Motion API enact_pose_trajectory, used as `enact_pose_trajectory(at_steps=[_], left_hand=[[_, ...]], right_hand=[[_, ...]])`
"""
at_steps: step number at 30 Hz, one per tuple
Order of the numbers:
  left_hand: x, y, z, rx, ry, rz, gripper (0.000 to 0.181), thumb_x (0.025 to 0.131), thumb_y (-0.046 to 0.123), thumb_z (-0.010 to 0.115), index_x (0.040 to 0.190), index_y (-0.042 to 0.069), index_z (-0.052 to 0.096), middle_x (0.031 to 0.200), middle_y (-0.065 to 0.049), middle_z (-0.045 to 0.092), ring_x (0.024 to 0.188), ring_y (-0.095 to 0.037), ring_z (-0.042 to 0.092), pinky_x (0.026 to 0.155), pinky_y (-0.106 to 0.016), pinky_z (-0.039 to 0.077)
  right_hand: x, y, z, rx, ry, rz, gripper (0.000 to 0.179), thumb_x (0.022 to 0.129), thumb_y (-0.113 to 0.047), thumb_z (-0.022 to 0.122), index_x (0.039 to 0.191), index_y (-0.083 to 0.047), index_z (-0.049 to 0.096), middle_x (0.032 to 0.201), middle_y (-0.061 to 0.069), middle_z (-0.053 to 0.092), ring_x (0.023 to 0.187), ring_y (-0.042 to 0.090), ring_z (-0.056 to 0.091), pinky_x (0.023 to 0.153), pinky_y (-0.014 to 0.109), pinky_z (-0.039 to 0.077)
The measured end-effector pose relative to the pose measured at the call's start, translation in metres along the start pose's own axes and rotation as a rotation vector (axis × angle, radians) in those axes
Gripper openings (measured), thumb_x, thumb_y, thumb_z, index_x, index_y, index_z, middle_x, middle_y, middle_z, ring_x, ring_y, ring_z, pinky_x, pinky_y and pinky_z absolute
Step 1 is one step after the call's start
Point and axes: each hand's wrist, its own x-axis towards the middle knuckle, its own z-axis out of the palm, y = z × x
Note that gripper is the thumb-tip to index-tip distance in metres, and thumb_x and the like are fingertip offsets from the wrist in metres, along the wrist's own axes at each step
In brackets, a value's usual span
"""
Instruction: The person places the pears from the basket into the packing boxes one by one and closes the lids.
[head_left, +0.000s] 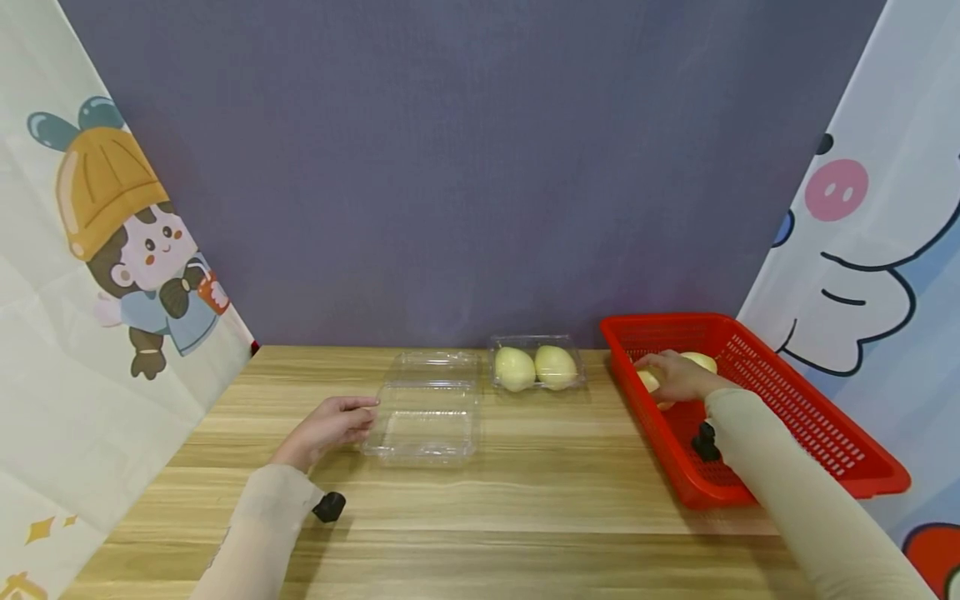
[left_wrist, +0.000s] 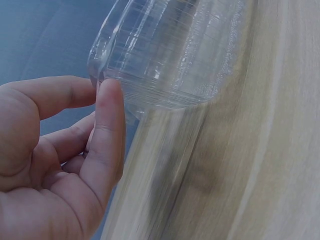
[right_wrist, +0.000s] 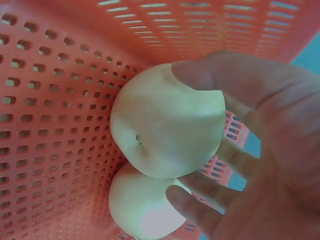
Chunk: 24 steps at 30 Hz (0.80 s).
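Note:
My left hand (head_left: 337, 425) pinches the left edge of a clear plastic clamshell box (head_left: 420, 452), which lies unfolded on the table. In the left wrist view, the thumb and a finger meet at the rim of the box (left_wrist: 155, 75). My right hand (head_left: 678, 379) reaches into a red plastic basket (head_left: 693, 492) on the right. There, its thumb and fingers curl round a pale yellow pear (right_wrist: 167, 125). A second pear (right_wrist: 147, 205) sits just beside that one, near the fingertips.
Behind and right of the unfolded box, another clear box (head_left: 580, 382) holds two pears (head_left: 515, 369) by the back cloth (head_left: 480, 183). Wood-grain table (head_left: 525, 517) extends in front. Printed cloths (head_left: 877, 225) hang at both sides.

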Motion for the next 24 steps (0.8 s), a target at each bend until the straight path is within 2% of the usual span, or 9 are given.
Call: enact_pose_trajectory(at_steps=[4,7,11,15,18,21,24], left_hand=[[0.0,0.0,0.0,0.007,-0.003,0.002,0.049,0.104,0.009,0.053,0.144,-0.017,0.039,0.108,-0.016,0.063,0.091,-0.015,0.063,0.077,-0.024,0.057],[0.0,0.001,0.0,0.011,-0.005,0.004,0.049,0.104,0.009,0.052,0.144,-0.017,0.039,0.109,-0.017,0.062,0.092,-0.016,0.063,0.077,-0.024,0.057],[0.0,0.0,0.0,0.01,-0.007,0.007,0.049,0.104,0.009,0.052,0.143,-0.017,0.038,0.109,-0.016,0.062,0.091,-0.016,0.062,0.077,-0.024,0.057],[-0.001,0.0,0.0,0.009,-0.005,0.01,0.049,0.104,0.008,0.052,0.143,-0.017,0.038,0.108,-0.016,0.062,0.091,-0.015,0.062,0.077,-0.024,0.057],[-0.002,0.001,0.001,0.014,-0.004,0.005,0.049,0.104,0.009,0.052,0.144,-0.017,0.039,0.11,-0.017,0.062,0.092,-0.016,0.063,0.078,-0.024,0.057],[-0.002,0.001,0.002,0.014,0.004,-0.004,0.049,0.104,0.01,0.053,0.144,-0.016,0.039,0.113,-0.018,0.061,0.094,-0.017,0.063,0.079,-0.025,0.057],[-0.001,0.002,0.002,0.01,0.007,-0.007,0.049,0.104,0.01,0.053,0.144,-0.015,0.039,0.114,-0.018,0.061,0.094,-0.017,0.063,0.079,-0.025,0.057]], right_hand=[[0.0,0.0,0.0,-0.003,-0.028,0.005,0.055,0.076,-0.012,0.08,0.126,-0.003,0.059,0.125,0.033,0.044,0.095,0.035,0.054,0.085,0.052,0.054],[-0.003,-0.001,-0.001,-0.005,-0.065,0.009,0.058,0.076,-0.011,0.081,0.128,-0.004,0.058,0.123,0.031,0.046,0.1,0.038,0.053,0.089,0.056,0.051],[-0.008,-0.001,-0.002,0.036,-0.119,0.006,0.064,0.076,-0.01,0.081,0.133,0.0,0.052,0.121,0.03,0.048,0.102,0.038,0.051,0.085,0.046,0.053],[-0.012,-0.001,-0.003,0.107,-0.159,0.024,0.068,0.076,-0.005,0.08,0.136,0.001,0.048,0.114,0.024,0.05,0.089,0.028,0.055,0.069,0.031,0.055],[-0.013,0.001,-0.003,0.116,-0.169,0.028,0.07,0.076,-0.004,0.081,0.137,0.002,0.047,0.112,0.023,0.05,0.09,0.03,0.054,0.069,0.032,0.057],[-0.015,0.002,-0.004,0.076,-0.157,0.022,0.072,0.074,-0.006,0.083,0.136,-0.001,0.047,0.112,0.023,0.05,0.097,0.034,0.049,0.074,0.034,0.055],[-0.015,0.004,-0.004,0.066,-0.144,0.005,0.073,0.071,-0.006,0.084,0.134,-0.001,0.048,0.109,0.022,0.05,0.096,0.035,0.049,0.073,0.035,0.055]])
